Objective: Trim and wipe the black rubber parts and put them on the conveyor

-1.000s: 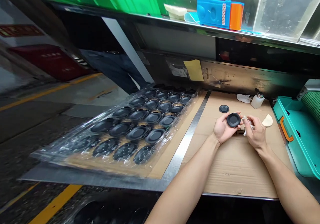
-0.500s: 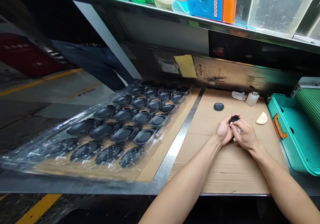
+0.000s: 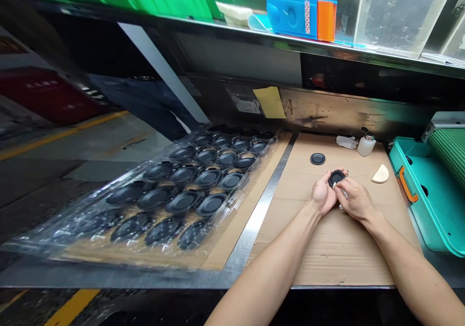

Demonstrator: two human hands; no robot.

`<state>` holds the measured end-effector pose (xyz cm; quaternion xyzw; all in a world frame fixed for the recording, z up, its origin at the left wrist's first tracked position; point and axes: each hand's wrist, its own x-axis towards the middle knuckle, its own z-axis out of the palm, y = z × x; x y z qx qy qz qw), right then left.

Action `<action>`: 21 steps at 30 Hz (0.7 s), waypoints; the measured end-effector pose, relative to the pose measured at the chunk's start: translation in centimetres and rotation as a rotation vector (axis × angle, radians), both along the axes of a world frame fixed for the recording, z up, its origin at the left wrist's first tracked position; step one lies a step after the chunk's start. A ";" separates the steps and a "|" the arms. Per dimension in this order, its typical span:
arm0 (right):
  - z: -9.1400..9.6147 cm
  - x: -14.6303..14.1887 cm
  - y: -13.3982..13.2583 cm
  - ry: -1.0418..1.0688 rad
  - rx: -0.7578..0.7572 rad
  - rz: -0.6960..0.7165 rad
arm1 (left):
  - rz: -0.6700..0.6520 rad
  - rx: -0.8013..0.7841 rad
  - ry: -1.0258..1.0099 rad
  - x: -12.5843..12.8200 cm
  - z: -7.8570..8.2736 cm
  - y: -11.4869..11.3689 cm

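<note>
My left hand (image 3: 321,195) is closed around the edge of a small black disc-shaped part (image 3: 336,176), its recessed face turned up. A crumpled white cloth or tissue (image 3: 334,185) is pinched in my right hand (image 3: 355,200), its tip against the near rim of the part; the fingers hide much of it. Both hands are just above the cardboard sheet (image 3: 319,263). Beyond them a similar black part (image 3: 317,159) lies flat on the cardboard. To their right is a cream half-round pad (image 3: 380,174).
A clear plastic tray (image 3: 232,205) of several black parts fills the left side. A white pump bottle (image 3: 366,144) and a crumpled white wipe (image 3: 346,142) stand at the back. At right is a teal bin (image 3: 417,219) beside a green belt (image 3: 450,147). A shelf edge (image 3: 247,34) overhangs.
The black part has tilted so its face shows more towards me, and my right fingers have shifted slightly along its rim with the cloth. The camera view has shifted slightly.
</note>
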<state>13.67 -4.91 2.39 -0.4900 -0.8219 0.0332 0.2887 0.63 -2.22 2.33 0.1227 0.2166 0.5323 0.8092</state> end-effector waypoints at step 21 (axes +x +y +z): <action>-0.5 -1.0 -0.1 0.160 0.064 -0.116 | -0.070 0.003 -0.024 1.3 -0.7 -0.6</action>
